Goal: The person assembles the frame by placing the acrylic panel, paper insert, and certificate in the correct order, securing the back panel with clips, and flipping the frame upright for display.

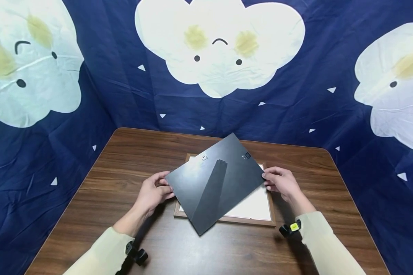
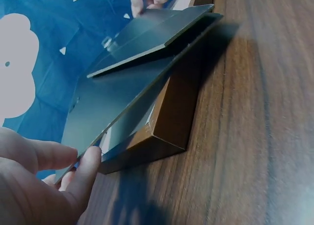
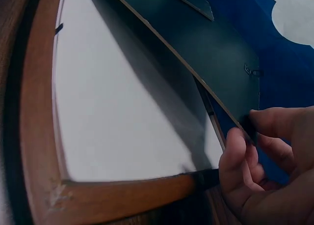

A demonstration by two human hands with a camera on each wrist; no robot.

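Observation:
A dark grey photo frame backboard [image 1: 189, 183] is held tilted and turned at an angle above a wooden picture frame [image 1: 273, 214]. Its easel stand [image 1: 211, 191] and small metal hangers [image 1: 246, 156] face up. My left hand [image 1: 155, 193] pinches the board's left corner between thumb and fingers, also plain in the left wrist view. At the right corner, my right hand [image 1: 280, 182] pinches the edge, as the right wrist view shows. White paper [image 3: 122, 112] lies inside the frame, partly covered by the board. A small dark tab [image 3: 59, 28] sticks out at the frame's inner edge.
The frame lies on a brown wood-grain table [image 1: 124, 160]. Behind and beside the table hangs a dark blue cloth [image 1: 124, 95] printed with white clouds. A black wrist camera is strapped at each sleeve [image 1: 103, 248].

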